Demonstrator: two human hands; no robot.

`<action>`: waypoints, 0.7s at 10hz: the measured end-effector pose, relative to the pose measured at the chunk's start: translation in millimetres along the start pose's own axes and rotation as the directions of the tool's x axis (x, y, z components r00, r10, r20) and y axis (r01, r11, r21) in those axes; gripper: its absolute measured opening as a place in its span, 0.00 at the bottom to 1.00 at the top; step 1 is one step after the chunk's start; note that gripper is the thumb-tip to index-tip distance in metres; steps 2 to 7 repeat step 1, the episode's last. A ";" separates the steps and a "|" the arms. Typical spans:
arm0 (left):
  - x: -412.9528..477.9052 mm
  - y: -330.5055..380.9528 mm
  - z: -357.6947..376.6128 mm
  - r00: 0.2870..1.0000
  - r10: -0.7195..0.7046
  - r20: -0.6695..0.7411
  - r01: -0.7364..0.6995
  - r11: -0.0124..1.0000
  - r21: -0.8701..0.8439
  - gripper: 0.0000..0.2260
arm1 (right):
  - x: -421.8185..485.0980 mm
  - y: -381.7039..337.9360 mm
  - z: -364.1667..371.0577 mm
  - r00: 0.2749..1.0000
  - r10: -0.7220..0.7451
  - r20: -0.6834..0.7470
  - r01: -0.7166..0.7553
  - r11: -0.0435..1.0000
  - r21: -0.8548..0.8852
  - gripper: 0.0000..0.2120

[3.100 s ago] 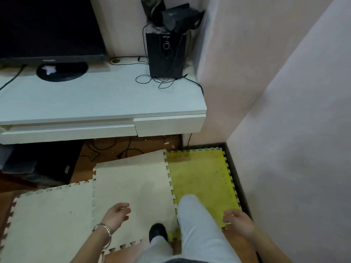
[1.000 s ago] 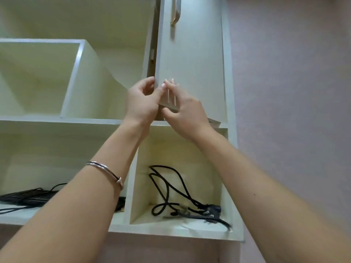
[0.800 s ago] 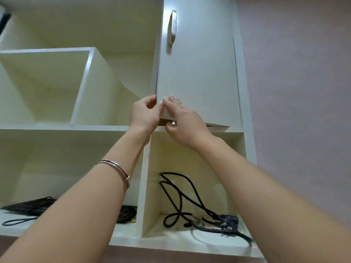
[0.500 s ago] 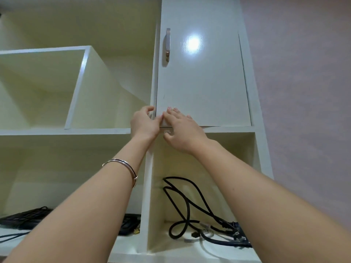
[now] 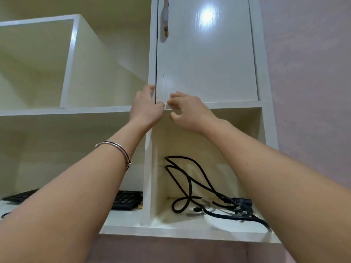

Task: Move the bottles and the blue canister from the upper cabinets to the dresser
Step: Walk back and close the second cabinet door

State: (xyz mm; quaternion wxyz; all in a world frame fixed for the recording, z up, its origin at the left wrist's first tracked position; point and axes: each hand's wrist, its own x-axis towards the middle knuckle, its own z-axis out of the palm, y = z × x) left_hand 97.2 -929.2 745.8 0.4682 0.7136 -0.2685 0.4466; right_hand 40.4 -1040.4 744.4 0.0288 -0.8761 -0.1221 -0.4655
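Bottles and canister: not visible anywhere; cabinet door is shut flush in the upper right of the shelf unit, so what's behind it is hidden. Metal handle runs vertically near the door's left edge. Glare spot on the door, upper middle.

Left hand raised at the door's lower left corner, fingers loosely curled, tips by the frame edge just left of the door, gripping nothing. Silver bangle on the left forearm. Right hand just beside it, at the door's bottom edge, fingers bent and spread, thumb below the shelf lip, holding nothing. Whether fingertips touch the door: cannot tell. The two hands nearly meet at the corner.

Open cubby below the door holds black cables, looped, with a plug at the right. Wider compartment to the left has a black keyboard on its floor, partly hidden by the left arm. Upper left: open box-shaped cubby. Pinkish wall to the right of the unit.
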 end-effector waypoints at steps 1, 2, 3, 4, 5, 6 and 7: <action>-11.5 -1.9 -7.8 0.997 0.045 0.059 -0.049 0.996 0.081 0.23 | -16.4 2.5 0.3 0.995 0.025 -0.092 -0.022 0.999 0.038 0.17; -11.5 -1.9 -7.8 0.997 0.045 0.059 -0.049 0.996 0.081 0.23 | -16.4 2.5 0.3 0.995 0.025 -0.092 -0.022 0.999 0.038 0.17; -11.5 -1.9 -7.8 0.997 0.045 0.059 -0.049 0.996 0.081 0.23 | -16.4 2.5 0.3 0.995 0.025 -0.092 -0.022 0.999 0.038 0.17; -11.5 -1.9 -7.8 0.997 0.045 0.059 -0.049 0.996 0.081 0.23 | -16.4 2.5 0.3 0.995 0.025 -0.092 -0.022 0.999 0.038 0.17; -11.5 -1.9 -7.8 0.997 0.045 0.059 -0.049 0.996 0.081 0.23 | -16.4 2.5 0.3 0.995 0.025 -0.092 -0.022 0.999 0.038 0.17; -11.5 -1.9 -7.8 0.997 0.045 0.059 -0.049 0.996 0.081 0.23 | -16.4 2.5 0.3 0.995 0.025 -0.092 -0.022 0.999 0.038 0.17; -11.5 -1.9 -7.8 0.997 0.045 0.059 -0.049 0.996 0.081 0.23 | -16.4 2.5 0.3 0.995 0.025 -0.092 -0.022 0.999 0.038 0.17</action>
